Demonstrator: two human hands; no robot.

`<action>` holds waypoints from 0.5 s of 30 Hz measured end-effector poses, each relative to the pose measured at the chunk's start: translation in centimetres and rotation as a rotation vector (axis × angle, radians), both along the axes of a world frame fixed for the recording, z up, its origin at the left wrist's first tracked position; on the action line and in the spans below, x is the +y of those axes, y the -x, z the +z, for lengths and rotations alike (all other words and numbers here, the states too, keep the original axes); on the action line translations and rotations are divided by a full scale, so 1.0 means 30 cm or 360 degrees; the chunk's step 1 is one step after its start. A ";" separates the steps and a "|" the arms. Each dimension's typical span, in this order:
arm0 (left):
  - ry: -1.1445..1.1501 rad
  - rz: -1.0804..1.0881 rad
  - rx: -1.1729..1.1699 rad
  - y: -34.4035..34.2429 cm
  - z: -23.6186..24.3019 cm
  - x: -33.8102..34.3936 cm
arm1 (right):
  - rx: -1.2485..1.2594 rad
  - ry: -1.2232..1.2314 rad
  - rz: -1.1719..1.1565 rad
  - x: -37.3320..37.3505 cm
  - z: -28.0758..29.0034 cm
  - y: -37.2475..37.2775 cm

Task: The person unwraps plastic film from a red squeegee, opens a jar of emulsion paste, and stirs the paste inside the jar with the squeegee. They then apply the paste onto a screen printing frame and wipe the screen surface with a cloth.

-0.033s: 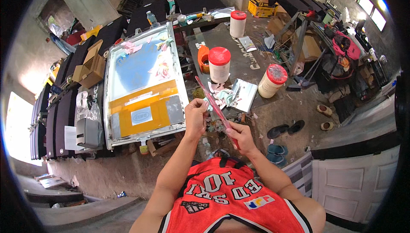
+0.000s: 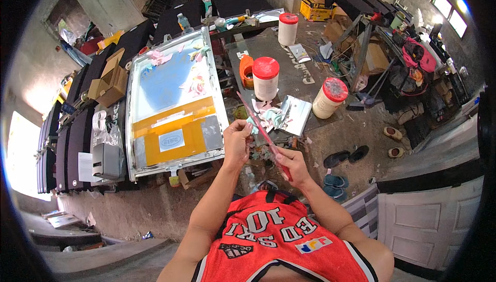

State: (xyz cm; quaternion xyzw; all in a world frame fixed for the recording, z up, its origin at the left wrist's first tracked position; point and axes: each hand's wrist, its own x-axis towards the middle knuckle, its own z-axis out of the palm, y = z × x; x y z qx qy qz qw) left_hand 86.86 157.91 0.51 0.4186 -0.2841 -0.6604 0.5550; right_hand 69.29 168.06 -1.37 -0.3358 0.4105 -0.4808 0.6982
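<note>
Red squeegee-like strip (image 2: 264,135), held in the air before the person's chest and slanting from eleven o'clock at its far tip to five o'clock at its near end. The right hand (image 2: 290,162) is wrapped around that near end. The left hand (image 2: 237,140) has its fingers drawn together close beside the strip; whether they pinch a pale scrap there, I cannot tell. From the left hand, a framed printing screen (image 2: 219,101) lies at ten o'clock and a red-lidded white jar (image 2: 266,80) stands at one.

The strip looks light and fairly stiff, likely slick if coated along its length and easily nicked along its thin edge. The near end seems the surest hold.

Compared with the earlier frame, the strip shows a narrower face, as if rolled slightly edge-on; jar and screen have stayed put.
</note>
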 end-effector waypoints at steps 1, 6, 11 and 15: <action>-0.0019 0.0005 0.0008 -0.001 0.000 0.013 | -0.0199 -0.0044 0.0042 0.000 -0.001 0.010; -0.0065 0.0071 0.0067 0.006 -0.016 0.061 | -0.0778 -0.0162 0.0101 0.010 -0.008 0.026; -0.0040 -0.0055 0.0113 0.021 -0.033 0.100 | -0.0617 -0.0148 0.0099 0.020 -0.012 -0.002; 0.0128 -0.0108 -0.0315 0.024 -0.028 0.119 | -0.0582 -0.0154 0.0117 0.027 -0.006 -0.023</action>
